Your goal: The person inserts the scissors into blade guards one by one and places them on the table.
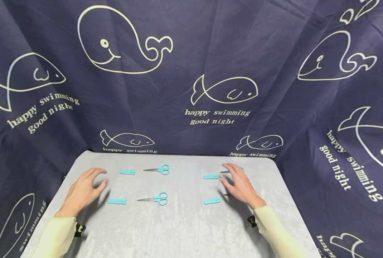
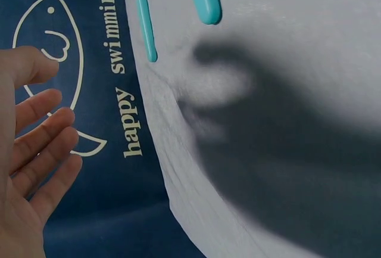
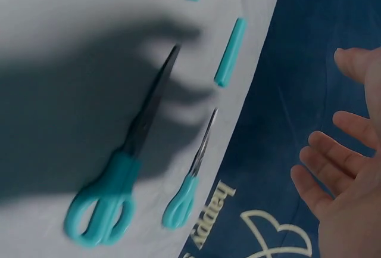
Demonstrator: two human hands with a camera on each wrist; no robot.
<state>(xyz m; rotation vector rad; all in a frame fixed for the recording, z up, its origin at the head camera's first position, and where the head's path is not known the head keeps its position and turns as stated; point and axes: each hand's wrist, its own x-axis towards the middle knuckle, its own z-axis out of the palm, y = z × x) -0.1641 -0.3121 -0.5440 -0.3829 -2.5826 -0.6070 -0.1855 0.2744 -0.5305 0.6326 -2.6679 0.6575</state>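
I have the left hand [image 1: 83, 190], fingers apart and holding nothing, beside two smooth turquoise sheaths [image 1: 125, 172] [image 1: 115, 201]; then two scissors [image 1: 158, 169] [image 1: 154, 199], which, working remotely, I'd lift by the looped handles, clear of tapered metal; two more sheaths [image 1: 210, 176] [image 1: 211, 201] on the mottled worktop [image 1: 178, 229]; finally the right hand [image 1: 242, 184] (fingers likewise apart), partly hiding two more scissors [image 3: 122, 171] [image 3: 188, 189].

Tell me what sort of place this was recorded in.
Probably a curtained-off tabletop workspace, perhaps a recording booth: dark blue whale-and-fish fabric hangs behind and on both sides of a pale tabletop, where scissors and turquoise covers lie spaced out. The room beyond is hidden.
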